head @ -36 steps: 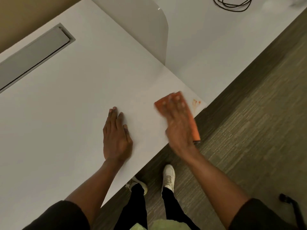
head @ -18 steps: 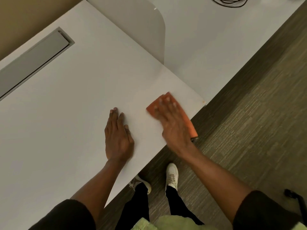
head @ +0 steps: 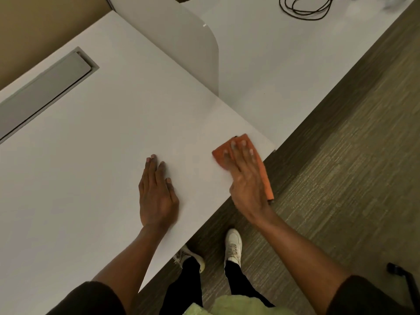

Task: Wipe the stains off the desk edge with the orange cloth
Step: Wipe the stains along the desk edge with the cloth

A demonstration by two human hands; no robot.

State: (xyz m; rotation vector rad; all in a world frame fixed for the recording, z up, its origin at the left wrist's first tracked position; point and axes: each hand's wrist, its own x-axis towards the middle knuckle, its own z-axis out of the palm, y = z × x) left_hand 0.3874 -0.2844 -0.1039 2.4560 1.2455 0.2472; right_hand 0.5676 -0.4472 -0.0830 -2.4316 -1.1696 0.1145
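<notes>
My right hand lies flat on the orange cloth, pressing it onto the white desk near the desk's right corner. Part of the cloth hangs over the front edge beside my palm. No stain shows on the bare strip between the cloth and the corner. My left hand rests palm down on the desk to the left of the cloth, fingers together, holding nothing.
A grey cable-tray lid is set into the desk at the back left. A translucent divider panel separates this desk from the neighbouring one, where a black cable lies coiled. My feet stand on grey carpet; a black chair base is at right.
My right hand slid the cloth left and then back towards the corner. The orange stain visible by the corner a second ago no longer shows. My left hand stayed in place.
</notes>
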